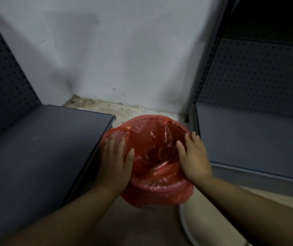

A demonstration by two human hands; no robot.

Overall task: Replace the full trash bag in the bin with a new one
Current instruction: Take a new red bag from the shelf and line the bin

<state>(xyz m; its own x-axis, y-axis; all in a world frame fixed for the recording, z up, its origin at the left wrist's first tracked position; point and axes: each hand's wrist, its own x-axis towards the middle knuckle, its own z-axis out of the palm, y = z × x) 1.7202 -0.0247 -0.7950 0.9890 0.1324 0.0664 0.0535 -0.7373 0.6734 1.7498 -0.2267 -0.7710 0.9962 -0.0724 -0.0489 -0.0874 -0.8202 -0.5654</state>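
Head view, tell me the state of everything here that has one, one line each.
red trash bag: open, lining the bin, edge folded over the rim.
bin: upright, rim covered by the bag.
left hand: open, fingers straight, pressing the bag on the left rim.
right hand: open, fingers resting on the right rim.

left hand [115, 157] flat on red bag [156, 139] rim | right hand [193, 157] on opposite rim

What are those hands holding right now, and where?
Nothing is gripped: the left hand and right hand press flat on the red bag, at opposite sides of its opening.
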